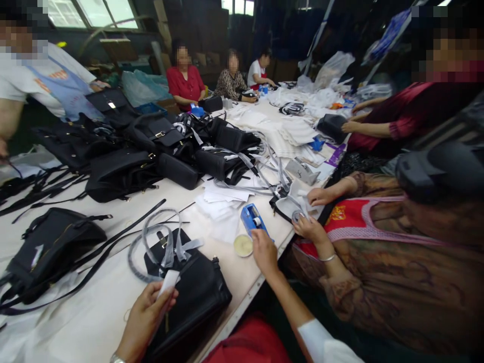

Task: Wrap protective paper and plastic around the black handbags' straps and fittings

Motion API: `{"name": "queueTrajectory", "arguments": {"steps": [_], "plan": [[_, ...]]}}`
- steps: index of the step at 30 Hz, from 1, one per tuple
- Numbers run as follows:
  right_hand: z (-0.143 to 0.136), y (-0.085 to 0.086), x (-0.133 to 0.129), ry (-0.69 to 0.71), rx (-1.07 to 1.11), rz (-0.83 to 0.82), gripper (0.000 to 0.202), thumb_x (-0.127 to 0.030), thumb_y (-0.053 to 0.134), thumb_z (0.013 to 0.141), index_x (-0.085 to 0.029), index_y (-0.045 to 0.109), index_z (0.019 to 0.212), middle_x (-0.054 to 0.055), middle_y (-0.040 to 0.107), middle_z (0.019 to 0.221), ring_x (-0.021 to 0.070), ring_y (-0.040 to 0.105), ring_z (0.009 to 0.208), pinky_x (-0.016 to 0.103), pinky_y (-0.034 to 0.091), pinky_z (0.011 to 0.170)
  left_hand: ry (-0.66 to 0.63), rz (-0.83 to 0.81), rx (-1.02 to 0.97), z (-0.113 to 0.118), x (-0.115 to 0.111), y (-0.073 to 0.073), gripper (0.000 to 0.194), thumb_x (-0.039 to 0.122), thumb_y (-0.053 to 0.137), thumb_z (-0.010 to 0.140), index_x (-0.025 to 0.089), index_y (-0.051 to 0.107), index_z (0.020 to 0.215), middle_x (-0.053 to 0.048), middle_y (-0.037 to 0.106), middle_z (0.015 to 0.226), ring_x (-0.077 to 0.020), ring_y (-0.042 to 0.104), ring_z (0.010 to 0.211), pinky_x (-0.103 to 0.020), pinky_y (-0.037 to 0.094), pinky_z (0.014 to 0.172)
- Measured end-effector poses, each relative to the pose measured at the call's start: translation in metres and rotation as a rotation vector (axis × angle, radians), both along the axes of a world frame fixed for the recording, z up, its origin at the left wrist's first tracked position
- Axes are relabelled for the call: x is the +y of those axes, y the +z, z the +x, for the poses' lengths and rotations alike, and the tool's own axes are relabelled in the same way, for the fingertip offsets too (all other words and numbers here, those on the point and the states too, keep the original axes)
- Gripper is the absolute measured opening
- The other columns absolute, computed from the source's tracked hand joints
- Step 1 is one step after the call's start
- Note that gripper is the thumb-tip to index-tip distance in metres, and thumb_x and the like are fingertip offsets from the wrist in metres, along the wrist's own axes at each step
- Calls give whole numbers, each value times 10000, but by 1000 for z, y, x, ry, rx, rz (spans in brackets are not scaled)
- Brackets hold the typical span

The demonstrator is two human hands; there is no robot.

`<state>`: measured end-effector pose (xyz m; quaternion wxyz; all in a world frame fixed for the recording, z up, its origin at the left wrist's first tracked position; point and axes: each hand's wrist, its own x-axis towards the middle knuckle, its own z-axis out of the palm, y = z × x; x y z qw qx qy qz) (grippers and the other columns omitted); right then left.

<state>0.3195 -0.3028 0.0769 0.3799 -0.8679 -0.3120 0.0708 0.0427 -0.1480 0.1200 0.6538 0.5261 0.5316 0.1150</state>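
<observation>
My left hand (149, 315) is closed around a folded white strip (169, 283), which it holds over a black handbag (200, 290) lying near the table's front edge. Handles in clear plastic wrap (174, 252) loop up from this bag. At the near end of a blue tape dispenser (249, 216), my right hand (266, 252) has its fingers pressed together. Whether tape is between them is hidden. Just left of those fingertips sits a small round tin (243, 245) with a pale yellowish surface.
Black bags (124, 174) are heaped across the table's left and middle. Another bag (56, 252) with long straps lies at left. White sheets (227, 196) are scattered centrally. Close on my right, a co-worker's hands (312, 229) handle wrapped straps. Other people work around the table.
</observation>
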Motion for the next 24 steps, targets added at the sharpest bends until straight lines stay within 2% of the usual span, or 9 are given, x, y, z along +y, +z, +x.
{"name": "queueTrajectory", "arguments": {"steps": [1,2,4,6,11,15,20,24], "plan": [[22,-4,-12,-137,-13,-100,277,-203,397,867,-191,579,1076,101,609,1063,225,532,1005,325,370,870,-2,-13,-8,-1,0,0,446,464,735,615,155,577,896,-35,704,761,-158,640,657,-261,508,642],[40,-9,-23,-206,3,-203,259,-241,429,860,-177,581,1059,111,607,1050,231,529,1006,320,369,857,-8,-23,-16,-2,-1,-1,444,464,739,610,157,579,888,-34,703,756,-158,640,658,-260,508,644],[65,-19,-38,-219,81,-349,245,-322,478,843,-166,606,981,115,615,1008,230,541,975,304,375,807,-32,-32,-30,-3,-2,-6,434,463,737,614,161,577,882,-35,701,753,-162,643,673,-264,509,657],[76,-30,-44,-166,163,-396,259,-388,497,829,-171,633,863,97,638,918,212,569,883,283,381,732,-56,-22,-40,-5,-4,-11,423,457,728,631,164,573,894,-41,701,762,-165,644,693,-268,509,673],[82,-43,-40,-103,279,-327,290,-424,529,789,-178,627,671,35,650,701,158,573,681,237,370,605,-110,22,-37,-5,-6,-16,415,460,709,655,165,576,916,-40,699,776,-164,637,693,-268,507,671],[85,-42,-42,-104,351,-218,261,-415,534,767,-185,620,678,9,643,677,151,569,662,226,376,584,-97,40,-17,-3,-9,-11,438,476,726,622,172,582,903,-32,703,766,-176,646,696,-274,513,674],[77,-38,-61,-131,447,-73,265,-440,535,754,-191,596,688,2,625,678,138,549,647,216,376,564,-67,32,17,-2,-10,-4,431,467,711,649,175,551,922,-37,708,784,-171,653,710,-272,514,692],[63,-45,-75,-160,606,1,290,-460,541,733,-177,554,671,-12,562,577,104,472,493,209,354,465,-47,23,30,1,-10,-3,444,459,715,646,178,535,939,-39,713,785,-176,659,708,-276,517,686]]}}
